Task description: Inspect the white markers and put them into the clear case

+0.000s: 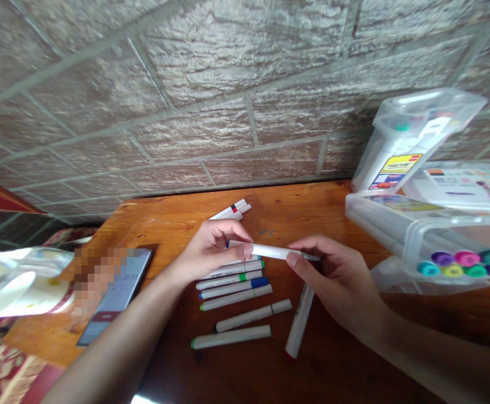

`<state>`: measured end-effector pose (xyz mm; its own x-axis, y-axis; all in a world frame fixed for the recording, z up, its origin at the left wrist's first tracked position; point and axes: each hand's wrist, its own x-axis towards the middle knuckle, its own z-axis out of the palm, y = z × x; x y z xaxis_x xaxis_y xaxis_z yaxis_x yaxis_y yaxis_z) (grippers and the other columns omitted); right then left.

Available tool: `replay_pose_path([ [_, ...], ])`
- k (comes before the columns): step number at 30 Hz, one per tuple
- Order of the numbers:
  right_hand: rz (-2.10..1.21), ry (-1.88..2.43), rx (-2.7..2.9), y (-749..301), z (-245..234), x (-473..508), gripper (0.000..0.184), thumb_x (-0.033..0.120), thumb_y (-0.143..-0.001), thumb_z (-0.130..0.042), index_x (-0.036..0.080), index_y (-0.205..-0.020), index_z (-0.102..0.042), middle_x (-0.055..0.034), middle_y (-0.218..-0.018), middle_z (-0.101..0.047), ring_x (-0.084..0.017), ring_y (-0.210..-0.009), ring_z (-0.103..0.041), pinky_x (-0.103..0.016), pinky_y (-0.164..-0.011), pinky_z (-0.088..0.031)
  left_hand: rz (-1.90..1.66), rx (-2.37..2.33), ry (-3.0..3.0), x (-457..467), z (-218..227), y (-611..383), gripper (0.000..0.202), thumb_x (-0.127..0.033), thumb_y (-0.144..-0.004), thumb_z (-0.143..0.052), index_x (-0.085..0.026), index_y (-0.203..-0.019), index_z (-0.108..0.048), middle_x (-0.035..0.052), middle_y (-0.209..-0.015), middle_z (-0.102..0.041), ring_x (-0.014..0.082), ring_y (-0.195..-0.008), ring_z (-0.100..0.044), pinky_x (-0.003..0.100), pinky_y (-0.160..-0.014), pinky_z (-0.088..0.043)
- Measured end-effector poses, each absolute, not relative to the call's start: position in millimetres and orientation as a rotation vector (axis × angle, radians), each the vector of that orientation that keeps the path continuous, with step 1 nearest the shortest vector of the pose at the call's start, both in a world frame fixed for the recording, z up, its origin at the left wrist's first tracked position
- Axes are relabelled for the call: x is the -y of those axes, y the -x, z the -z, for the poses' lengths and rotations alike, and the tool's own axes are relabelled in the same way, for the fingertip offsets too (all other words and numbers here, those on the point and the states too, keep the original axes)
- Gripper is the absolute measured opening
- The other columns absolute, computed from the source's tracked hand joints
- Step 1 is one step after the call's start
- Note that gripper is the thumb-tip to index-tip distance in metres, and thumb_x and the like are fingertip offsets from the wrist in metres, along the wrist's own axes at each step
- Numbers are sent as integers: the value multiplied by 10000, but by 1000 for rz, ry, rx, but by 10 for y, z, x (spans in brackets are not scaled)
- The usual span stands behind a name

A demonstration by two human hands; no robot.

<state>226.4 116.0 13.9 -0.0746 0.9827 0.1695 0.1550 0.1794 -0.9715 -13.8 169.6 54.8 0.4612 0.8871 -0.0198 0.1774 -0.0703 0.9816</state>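
Both my hands hold one white marker (270,251) level above a wooden table (320,207). My left hand (213,247) pinches its left end between thumb and fingers. My right hand (337,275) grips its right end, fingers curled. Under and beside my hands lie several white markers (234,289) with coloured bands, roughly side by side. One more marker (298,328) lies slanted below my right hand. A pair of markers (232,212) rests farther back.
A clear plastic marker case (438,235) with coloured caps showing stands at the right, its lid (413,140) raised against the stone-tile wall. A phone (118,294) lies at the left of the table. A shiny plastic packet (21,280) sits beyond the table's left edge.
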Motion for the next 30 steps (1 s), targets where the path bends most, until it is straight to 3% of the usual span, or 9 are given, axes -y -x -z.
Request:
replay_pose_path([
  [9, -1041, 1159, 1450, -2259, -148, -1159, 126, 316, -918, -707, 199, -936, -751, -14, -788, -711, -164, -689, -594, -285, -615, -453, -778, -932, -1482, -1706, -531, 150, 119, -191, -820, -833, -118, -843, -741, 38, -728, -769, 108, -655, -692, 167, -604, -514],
  [18, -1067, 1172, 1422, -2265, -126, -1157, 135, 326, -919, -715, 201, -961, -742, -14, -784, -691, -169, -676, -573, -295, -603, -436, -758, -954, -1516, -1690, -557, 149, 152, -196, -772, -863, -113, -843, -758, 34, -683, -755, 101, -556, -649, 166, -524, -483],
  [30, -1049, 1189, 1413, -2257, -121, -1180, 156, 340, -924, -701, 194, -967, -735, -22, -798, -686, -168, -685, -578, -296, -603, -439, -794, -970, -1656, -1711, -499, 196, 247, -159, -688, -911, -116, -901, -795, 71, -790, -808, 141, -656, -733, 195, -617, -563],
])
